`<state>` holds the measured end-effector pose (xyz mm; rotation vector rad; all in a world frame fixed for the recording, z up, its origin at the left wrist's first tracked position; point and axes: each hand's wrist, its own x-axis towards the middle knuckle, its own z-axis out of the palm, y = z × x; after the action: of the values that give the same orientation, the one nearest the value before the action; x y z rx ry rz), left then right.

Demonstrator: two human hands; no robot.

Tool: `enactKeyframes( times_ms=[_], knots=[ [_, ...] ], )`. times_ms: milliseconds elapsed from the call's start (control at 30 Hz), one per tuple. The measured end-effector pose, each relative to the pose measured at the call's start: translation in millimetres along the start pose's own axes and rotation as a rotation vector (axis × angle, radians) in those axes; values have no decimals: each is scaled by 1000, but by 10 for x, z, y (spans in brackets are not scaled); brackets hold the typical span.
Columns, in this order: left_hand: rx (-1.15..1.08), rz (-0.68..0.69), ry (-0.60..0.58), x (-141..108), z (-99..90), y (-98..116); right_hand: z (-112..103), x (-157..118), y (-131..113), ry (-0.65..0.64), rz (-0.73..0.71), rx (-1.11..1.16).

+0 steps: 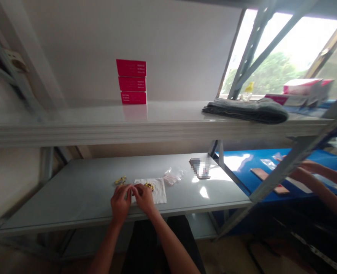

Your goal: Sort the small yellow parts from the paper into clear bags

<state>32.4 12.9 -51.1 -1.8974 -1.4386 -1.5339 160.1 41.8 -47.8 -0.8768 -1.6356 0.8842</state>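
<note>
At the white cloth's (161,195) left edge, the left hand (121,198) and right hand (144,195) meet; I cannot tell either grip's state. Work seems unfinished: gold pieces (150,186) lie on the cloth, a gold bit (120,180) left of it.

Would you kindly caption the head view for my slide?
Left hand and right hand meet over a grey table, beside small golden pieces on a flat white sheet.

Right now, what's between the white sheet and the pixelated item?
The head view shows a clear plastic bag between the white sheet and the pixelated item.
</note>
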Motion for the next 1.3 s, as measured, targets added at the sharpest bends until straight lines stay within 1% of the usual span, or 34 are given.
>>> enactKeyframes(
  times_ms=[67,133,300,367,467,567,633,700,800,900,967,1000,1067,1133,1200,1300],
  knots=[
    [-57,94,-97,-21,-13,48,-4,-11,36,37,-4,34],
    [-78,117,-144,-35,-11,71,-29,-17,56,73,5,64],
    [-66,20,-137,-45,5,73,-61,-7,26,98,16,52],
    [-66,-64,-140,-39,2,60,-52,-2,21,110,19,61],
    [-4,-271,-157,-21,3,-3,-25,1,62,116,43,129],
    [109,-476,-248,-19,40,-119,-1,1,129,120,46,133],
    [173,-556,-297,-31,85,-203,6,-2,160,112,41,118],
    [217,-581,-302,-49,133,-269,8,-6,174,101,38,113],
    [251,-559,-280,-63,166,-310,13,-11,169,66,35,113],
    [252,-477,-192,-46,120,-271,22,-11,149,34,31,114],
    [172,-400,-117,-22,58,-210,25,-9,133,28,29,115],
    [103,-371,-106,-10,26,-175,24,-8,125,25,29,109],
    [-45,-341,-140,14,-27,-107,19,-6,112,21,32,73],
    [-146,-307,-197,38,-58,-52,11,-4,105,26,36,27],
    [-178,-257,-212,62,-72,-17,5,-2,104,37,37,7],
    [-173,-203,-181,95,-81,10,0,1,114,52,31,27]
  ],
)
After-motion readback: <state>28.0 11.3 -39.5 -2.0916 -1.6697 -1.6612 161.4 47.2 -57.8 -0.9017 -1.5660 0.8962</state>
